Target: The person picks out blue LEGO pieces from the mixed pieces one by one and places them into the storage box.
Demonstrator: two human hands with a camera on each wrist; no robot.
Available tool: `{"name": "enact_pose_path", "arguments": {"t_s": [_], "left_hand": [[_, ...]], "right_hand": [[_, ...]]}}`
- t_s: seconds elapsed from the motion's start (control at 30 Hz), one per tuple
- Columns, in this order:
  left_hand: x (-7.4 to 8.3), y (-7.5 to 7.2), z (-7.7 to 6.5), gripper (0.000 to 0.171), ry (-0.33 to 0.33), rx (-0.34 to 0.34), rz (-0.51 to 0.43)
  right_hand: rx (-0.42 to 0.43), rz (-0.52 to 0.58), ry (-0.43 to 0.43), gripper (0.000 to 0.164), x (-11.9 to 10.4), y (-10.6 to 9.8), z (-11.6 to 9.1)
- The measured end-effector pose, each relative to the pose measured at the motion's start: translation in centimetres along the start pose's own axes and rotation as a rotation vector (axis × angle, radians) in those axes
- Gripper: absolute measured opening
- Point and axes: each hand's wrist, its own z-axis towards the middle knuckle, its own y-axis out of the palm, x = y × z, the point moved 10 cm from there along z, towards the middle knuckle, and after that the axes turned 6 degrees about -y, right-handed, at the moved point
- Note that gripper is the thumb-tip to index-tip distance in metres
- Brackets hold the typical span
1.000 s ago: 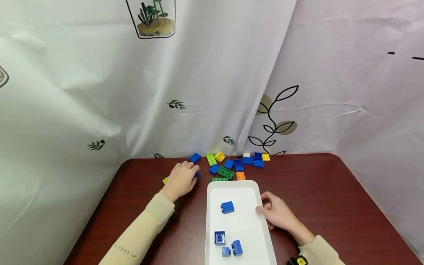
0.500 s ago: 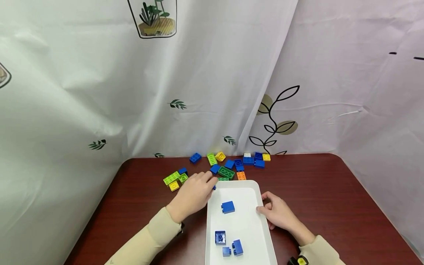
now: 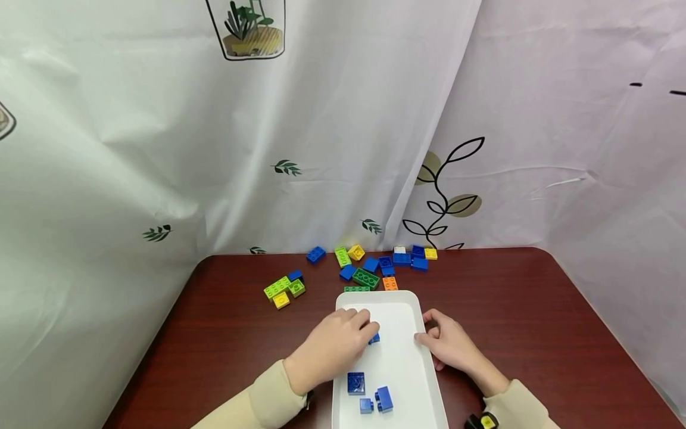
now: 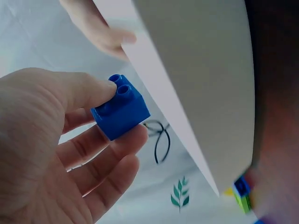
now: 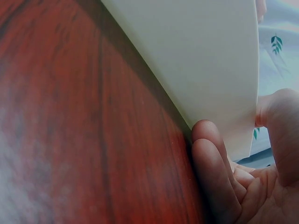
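My left hand [image 3: 334,342] hovers over the upper left part of the white tray [image 3: 404,357]. Between its thumb and fingers it pinches a blue toy building brick [image 4: 122,114], with studs showing in the left wrist view. The hand partly covers another blue brick [image 3: 374,338] on the tray. Nearer to me in the tray lie a square blue brick [image 3: 356,384], a small blue brick [image 3: 366,406] and a longer blue brick [image 3: 384,400]. My right hand [image 3: 450,342] grips the tray's right rim, thumb over the edge, fingers against the outer wall.
Several loose bricks lie along the table's far edge behind the tray, among them a dark green brick [image 3: 365,279] and an orange brick [image 3: 390,283]. Left of these is a cluster with a lime brick [image 3: 277,288] and a yellow brick [image 3: 281,300]. A patterned curtain [image 3: 332,119] hangs behind.
My left hand has come from the brick cluster at the left, rightward and nearer, to over the tray, carrying a blue brick. My right hand has stayed on the tray's rim.
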Motion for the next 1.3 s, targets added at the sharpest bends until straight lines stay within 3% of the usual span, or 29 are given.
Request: {"name": "enact_pose_path", "arguments": {"t_s": [0.3, 0.47, 0.7, 1.03, 1.3], "left_hand": [[3.2, 1.0, -1.0, 0.028, 0.107, -0.054, -0.015], [4.4, 1.4, -1.3, 0.027, 0.148, -0.066, -0.028], [5.2, 2.0, -1.5, 0.03, 0.161, -0.135, -0.058], [4.0, 1.5, -1.6, 0.059, 0.081, -0.118, -0.093], [0.9, 0.3, -1.4, 0.062, -0.022, -0.102, -0.1]], "right_hand": [[0.001, -0.006, 0.008, 0.037, 0.1, 0.1, 0.1], [-0.004, -0.003, 0.011, 0.037, 0.2, 0.1, 0.1], [-0.012, 0.0, 0.007, 0.038, 0.1, 0.2, 0.1], [-0.021, -0.002, 0.004, 0.039, 0.1, 0.3, 0.1], [-0.003, -0.014, 0.013, 0.037, 0.0, 0.0, 0.0]]}}
